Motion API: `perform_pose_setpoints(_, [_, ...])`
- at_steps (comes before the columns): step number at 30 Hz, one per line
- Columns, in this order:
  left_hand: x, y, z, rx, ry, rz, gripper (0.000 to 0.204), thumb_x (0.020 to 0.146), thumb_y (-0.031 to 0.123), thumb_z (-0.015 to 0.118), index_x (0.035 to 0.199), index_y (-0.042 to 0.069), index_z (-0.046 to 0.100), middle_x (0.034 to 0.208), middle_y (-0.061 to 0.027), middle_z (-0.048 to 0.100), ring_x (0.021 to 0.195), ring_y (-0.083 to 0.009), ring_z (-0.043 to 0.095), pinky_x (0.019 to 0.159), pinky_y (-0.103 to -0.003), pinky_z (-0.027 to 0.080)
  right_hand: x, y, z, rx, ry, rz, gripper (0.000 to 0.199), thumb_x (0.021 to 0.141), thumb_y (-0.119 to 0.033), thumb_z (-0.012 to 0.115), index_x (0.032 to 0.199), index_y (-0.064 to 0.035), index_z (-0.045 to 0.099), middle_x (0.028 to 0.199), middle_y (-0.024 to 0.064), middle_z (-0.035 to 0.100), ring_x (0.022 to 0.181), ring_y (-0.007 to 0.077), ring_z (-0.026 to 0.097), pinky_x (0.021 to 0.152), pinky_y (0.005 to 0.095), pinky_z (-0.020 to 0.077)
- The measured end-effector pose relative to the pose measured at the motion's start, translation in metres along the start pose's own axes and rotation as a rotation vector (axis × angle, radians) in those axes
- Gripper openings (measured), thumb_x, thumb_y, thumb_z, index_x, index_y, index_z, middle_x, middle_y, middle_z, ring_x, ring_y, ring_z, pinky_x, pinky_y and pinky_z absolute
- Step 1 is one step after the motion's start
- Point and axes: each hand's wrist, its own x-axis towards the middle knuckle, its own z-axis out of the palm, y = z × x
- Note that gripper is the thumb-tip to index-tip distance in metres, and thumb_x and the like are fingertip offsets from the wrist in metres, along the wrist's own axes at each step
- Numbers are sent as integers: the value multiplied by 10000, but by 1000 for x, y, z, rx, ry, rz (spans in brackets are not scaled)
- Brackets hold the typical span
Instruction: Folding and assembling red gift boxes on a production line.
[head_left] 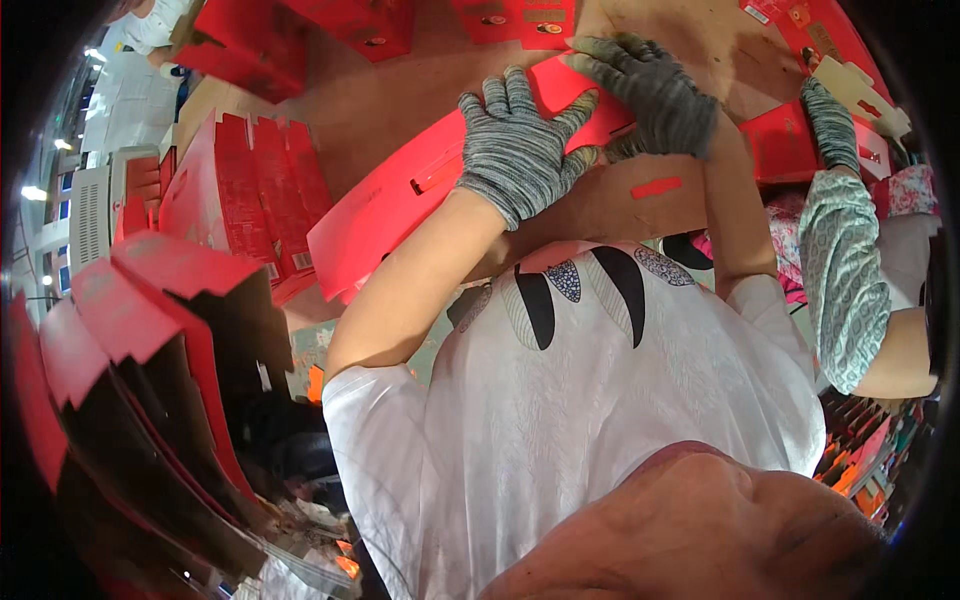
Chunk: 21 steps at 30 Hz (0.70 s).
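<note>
While two gloved hands were pressed on one flat red box blank, the scene was recorded as follows.

Left hand: the left hand (520,150), in a grey knit glove, was laid flat with fingers spread on the red carton blank (400,205); nothing was clenched, the palm was only pressed down.

Right hand: the right hand (650,90), in a darker grey knit glove, was set on the upper edge of the same blank, fingers bent over it; whether the edge was pinched could not be told.

Carton blank: one unfolded red blank was seen lying on the brown worktable (390,100), directly in front of the white shirt (600,380), with a brown inner side (620,205) turned up near the body and two slot cut-outs visible.

Blanks at left: one leaning stack of flat red blanks (260,185) was seen standing beside the table edge; its count could not be told.

Formed boxes: about three open red boxes (150,310) with dark interiors were seen at lower left.

Co-worker: one other arm (845,270), in a patterned sleeve and one grey glove, was reached onto further red cartons (790,145) at right.

Far table: several more red pieces (350,25) were seen along the top edge.
</note>
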Motion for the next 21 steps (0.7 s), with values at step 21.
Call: perform_pose_setpoints(21, [-130, -105, -44, -312, -106, -293, 983, 569, 503, 781, 1407, 290, 314, 1376, -209, 342, 1287, -359, 316, 1028, -548, 254, 10, 67, -22, 119, -14, -153, 637, 747, -285, 661, 1311, -76, 453, 1323, 137, 466, 1224, 292, 428, 1041, 403, 307])
